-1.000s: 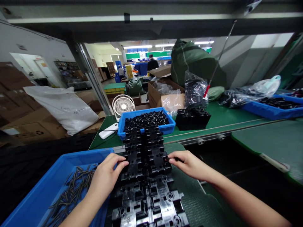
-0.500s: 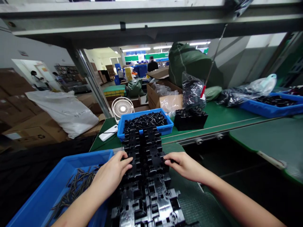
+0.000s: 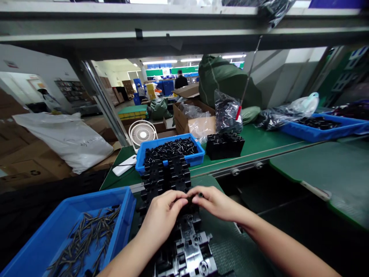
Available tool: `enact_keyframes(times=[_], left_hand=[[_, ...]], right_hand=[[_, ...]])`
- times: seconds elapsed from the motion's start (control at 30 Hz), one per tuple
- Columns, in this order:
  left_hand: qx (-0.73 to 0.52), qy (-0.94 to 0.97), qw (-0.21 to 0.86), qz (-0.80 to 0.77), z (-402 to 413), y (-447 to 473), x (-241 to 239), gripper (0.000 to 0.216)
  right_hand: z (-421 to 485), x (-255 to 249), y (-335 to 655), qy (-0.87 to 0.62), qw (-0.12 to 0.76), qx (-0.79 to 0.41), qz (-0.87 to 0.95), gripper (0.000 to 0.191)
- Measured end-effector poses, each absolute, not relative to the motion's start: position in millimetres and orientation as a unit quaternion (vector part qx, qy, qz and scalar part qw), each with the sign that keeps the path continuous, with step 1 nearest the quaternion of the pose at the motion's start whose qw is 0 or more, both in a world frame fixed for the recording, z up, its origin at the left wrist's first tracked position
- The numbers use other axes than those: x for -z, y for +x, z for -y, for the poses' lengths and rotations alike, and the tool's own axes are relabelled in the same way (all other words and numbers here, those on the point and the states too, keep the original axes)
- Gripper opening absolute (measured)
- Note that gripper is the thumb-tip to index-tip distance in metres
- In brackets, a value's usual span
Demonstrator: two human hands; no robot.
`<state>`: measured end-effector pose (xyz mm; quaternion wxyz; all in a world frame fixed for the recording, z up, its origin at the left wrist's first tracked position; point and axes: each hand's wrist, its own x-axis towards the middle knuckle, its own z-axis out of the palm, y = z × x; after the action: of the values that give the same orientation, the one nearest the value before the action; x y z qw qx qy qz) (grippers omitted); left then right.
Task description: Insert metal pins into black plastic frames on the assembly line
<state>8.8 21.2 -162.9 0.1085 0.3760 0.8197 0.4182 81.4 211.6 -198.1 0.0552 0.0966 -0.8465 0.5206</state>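
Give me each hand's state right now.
Left hand: curled over the black plastic parts; grip cannot be told.
Right hand: fingertips on the same parts; grip cannot be told.

green benches [image 3: 311, 169], grey shelf beam [image 3: 184, 34] overhead — strip lights [image 3: 160, 62] (far hall), cardboard boxes [image 3: 17, 169]

My left hand [image 3: 161, 215] and right hand [image 3: 215, 202] meet on top of the row of moulded parts [image 3: 167, 179], which runs straight away from me. Left of the row sits a bin [image 3: 95, 194] with pins [image 3: 86, 234] in it. Behind the row's far end, on the counter [image 3: 268, 142], lies a second bin [image 3: 198, 157]. A fan [image 3: 142, 133] stands behind it and a block of parts [image 3: 225, 146] to its right.
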Motion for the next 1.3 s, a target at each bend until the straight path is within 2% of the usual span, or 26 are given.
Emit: enact_keyframes(times=[0.13, 0.4, 0.57, 0.63, 0.73, 0.9, 1.03, 1.13, 1.3], left_hand=[[-0.357, 0.425, 0.070, -0.829, -26.3, 3.4, 173.6, 0.016], [-0.161, 0.512, -0.026, -0.843, -40.5, 5.0, 185.4, 0.020], [-0.103, 0.543, -0.021, -0.833, -42.1, 12.3, 182.3, 0.020], [-0.154, 0.533, -0.001, -0.832, -38.9, 14.3, 178.5, 0.023], [-0.319, 0.439, 0.056, -0.838, -26.2, 7.9, 170.6, 0.028], [-0.502, 0.175, 0.179, -0.828, 12.5, -24.6, 163.1, 0.036], [-0.635, 0.117, 0.207, -0.735, 44.3, -45.3, 164.3, 0.032], [-0.652, 0.110, 0.198, -0.724, 59.5, -57.3, 170.0, 0.039], [-0.466, 0.239, 0.049, -0.850, 62.5, -77.6, 185.1, 0.035]], right_hand=[[-233.1, 217.0, 68.5, 0.055, 0.038, -0.621, 0.781, 0.028], [-248.7, 227.4, 58.6, 0.043, 0.027, -0.642, 0.765, 0.055], [-240.9, 211.4, 49.7, 0.050, 0.072, -0.559, 0.825, 0.040], [-236.2, 207.4, 44.9, 0.060, 0.095, -0.545, 0.831, 0.031], [-228.9, 207.0, 38.1, 0.059, 0.134, -0.504, 0.851, 0.021], [-217.9, 211.8, 29.9, 0.097, 0.125, -0.421, 0.893, 0.020], [-217.4, 208.5, 28.4, 0.141, 0.102, -0.370, 0.912, 0.020], [-224.8, 201.7, 30.1, 0.120, 0.081, -0.413, 0.899, 0.024], [-239.2, 197.9, 27.5, 0.121, 0.038, -0.550, 0.825, 0.029]])
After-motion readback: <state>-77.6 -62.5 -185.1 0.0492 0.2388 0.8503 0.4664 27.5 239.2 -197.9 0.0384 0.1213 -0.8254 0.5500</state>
